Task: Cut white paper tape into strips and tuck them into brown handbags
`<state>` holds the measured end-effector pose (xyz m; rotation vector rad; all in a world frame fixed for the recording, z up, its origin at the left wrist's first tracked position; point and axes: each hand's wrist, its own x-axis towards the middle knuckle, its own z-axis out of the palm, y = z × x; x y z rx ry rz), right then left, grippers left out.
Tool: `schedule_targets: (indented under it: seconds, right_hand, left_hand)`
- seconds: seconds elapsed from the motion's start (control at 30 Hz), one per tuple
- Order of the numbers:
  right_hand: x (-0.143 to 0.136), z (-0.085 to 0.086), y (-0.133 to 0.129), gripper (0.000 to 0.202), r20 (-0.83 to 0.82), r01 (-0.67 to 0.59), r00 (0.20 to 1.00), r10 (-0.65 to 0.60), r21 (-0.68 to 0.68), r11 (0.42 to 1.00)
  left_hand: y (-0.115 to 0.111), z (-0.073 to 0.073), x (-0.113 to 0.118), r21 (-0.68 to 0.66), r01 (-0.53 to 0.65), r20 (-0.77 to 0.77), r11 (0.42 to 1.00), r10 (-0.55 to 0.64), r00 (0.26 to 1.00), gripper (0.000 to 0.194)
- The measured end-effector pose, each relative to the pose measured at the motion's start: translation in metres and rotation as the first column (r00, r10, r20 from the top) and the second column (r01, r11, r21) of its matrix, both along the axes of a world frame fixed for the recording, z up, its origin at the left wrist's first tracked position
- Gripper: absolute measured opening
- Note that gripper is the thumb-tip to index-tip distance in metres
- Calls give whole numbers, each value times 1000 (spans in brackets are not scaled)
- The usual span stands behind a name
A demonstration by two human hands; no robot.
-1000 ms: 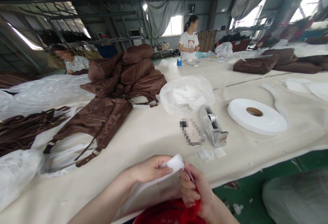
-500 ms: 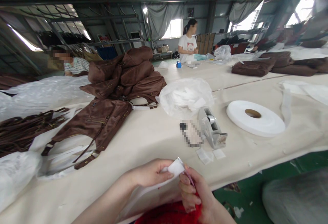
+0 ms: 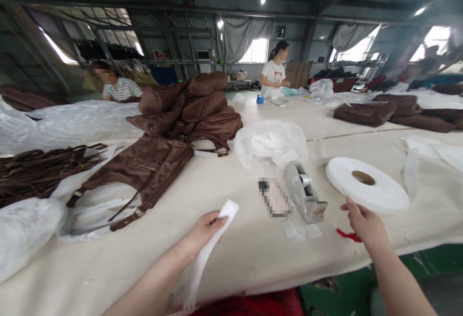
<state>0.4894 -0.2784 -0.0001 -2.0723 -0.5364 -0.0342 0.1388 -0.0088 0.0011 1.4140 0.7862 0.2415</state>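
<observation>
My left hand is closed on a white strip of soft band, its free end pointing up and away from me. The rest of the strip trails down toward my lap. On the right, my right hand has its thumb and forefinger together at the near edge of a large white roll of band. A small red thing shows below those fingers; whether it is held or lies on the table is unclear. Two white cut pieces lie between my hands.
A grey tape dispenser and a blurred phone-like thing stand ahead. Behind them sits a clear plastic bag of white pieces. Brown bags are piled left. Two co-workers are across the table; more figures show at far right.
My right hand has left the strip's end and moved right to the roll. My left hand has shifted slightly left and up, still holding the strip. The view has tilted a little.
</observation>
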Motion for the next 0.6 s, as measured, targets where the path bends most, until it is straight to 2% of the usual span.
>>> schedule_targets:
  seconds: [0.03, 0.1, 0.17, 0.23, 0.27, 0.3, 0.33, 0.37, 0.43, 0.5, 0.53, 0.6]
  right_hand:
    - [12, 0, 1, 42, 127, 32, 992, -16, -132, 991]
    - [18, 6, 7, 46, 337, 120, 940, -52, -186, 975]
    - [-1, 16, 21, 51, 459, 143, 885, -80, -104, 984]
    - [-42, 25, 42, 48, 453, 30, 891, -12, -34, 999]
    - [-67, 28, 55, 45, 386, -94, 917, 100, -34, 995]
    - [-94, 29, 68, 41, 287, -253, 923, 254, -41, 966]
    - [-122, 28, 82, 38, 195, -406, 895, 402, -20, 914]
    - [-148, 25, 96, 37, 82, -526, 849, 523, 16, 851]
    - [-194, 15, 122, 35, -173, -705, 682, 710, 103, 702]
    - [-227, 4, 142, 32, -327, -774, 525, 786, 201, 600]
    - [-238, -1, 150, 30, -367, -781, 490, 790, 217, 585]
    - [-251, -11, 162, 28, -409, -775, 487, 772, 205, 598]
  left_hand:
    - [2, -2, 1, -22, -93, 18, 995, 93, 995, 55]
    - [6, -4, 3, -82, -248, 69, 965, 253, 965, 54]
    - [8, -4, 8, -144, -360, 135, 922, 379, 915, 52]
    - [9, -1, 14, -187, -425, 200, 886, 458, 866, 50]
    - [8, 1, 18, -202, -439, 225, 875, 478, 849, 50]
    - [7, 2, 22, -211, -446, 246, 870, 489, 837, 49]
    - [5, 3, 26, -215, -446, 260, 869, 491, 831, 49]
    - [3, 3, 30, -214, -445, 272, 870, 490, 828, 49]
    - [-2, 1, 35, -204, -442, 290, 873, 486, 825, 49]
    - [-5, -2, 36, -194, -454, 299, 870, 493, 817, 49]
    - [-5, -4, 34, -194, -463, 299, 865, 502, 812, 50]
    - [0, -8, 28, -153, -470, 290, 870, 494, 820, 52]
